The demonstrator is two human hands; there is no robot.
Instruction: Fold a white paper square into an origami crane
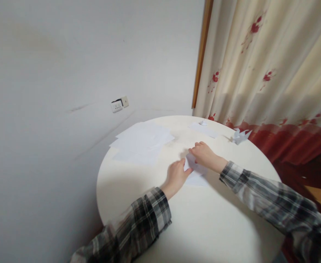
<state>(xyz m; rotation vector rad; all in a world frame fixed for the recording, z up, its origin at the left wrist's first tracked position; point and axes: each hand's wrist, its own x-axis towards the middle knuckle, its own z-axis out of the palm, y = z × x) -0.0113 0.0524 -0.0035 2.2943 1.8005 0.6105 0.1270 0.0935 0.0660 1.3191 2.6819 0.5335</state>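
Observation:
A partly folded sheet of white paper [197, 171] is held low over the middle of the round white table [217, 219]. My left hand [176, 174] pinches its left side, the thumb lying across the paper. At its upper edge, my right hand [205, 155] has its fingers curled closed on the paper. The right hand's fingertips are partly hidden, and the exact folds are too blurred to make out.
Loose white sheets [141, 140] lie spread at the table's back left. A folded paper figure with points [240, 136] stands at the right edge. Toward the back are a paper strip [204, 130] and a small folded paper piece [203, 123]. Wall and curtain [248, 84] border the table.

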